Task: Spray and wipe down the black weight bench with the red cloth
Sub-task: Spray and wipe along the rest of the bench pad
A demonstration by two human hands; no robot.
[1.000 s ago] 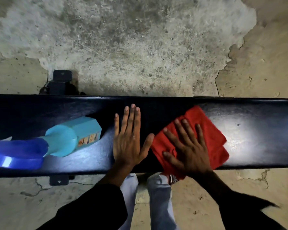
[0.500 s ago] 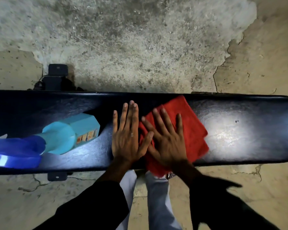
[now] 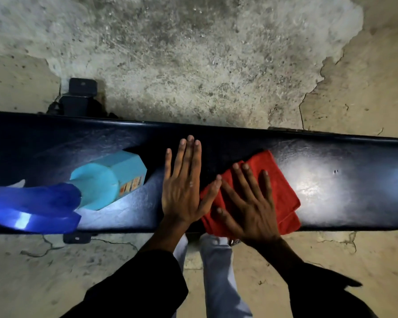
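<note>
The black weight bench (image 3: 331, 187) runs across the view from left to right, its pad shiny under a bright light. A folded red cloth (image 3: 278, 189) lies on the pad just right of centre. My right hand (image 3: 248, 203) presses flat on the cloth with fingers spread. My left hand (image 3: 184, 187) lies flat on the bare pad beside it, its thumb touching the cloth's left edge. A turquoise spray bottle (image 3: 110, 180) with a dark blue spray head (image 3: 32, 207) lies on its side on the pad, left of my left hand.
Rough, cracked concrete floor (image 3: 193, 65) surrounds the bench. A black bench foot (image 3: 82, 95) sticks out beyond the far edge at left, another bracket (image 3: 77, 238) below the near edge. My legs in light trousers (image 3: 216, 271) stand close to the near edge.
My right hand slid the red cloth leftward toward my left hand, then back a little to the right and nearer the front edge. The left hand and bottle stayed put.
</note>
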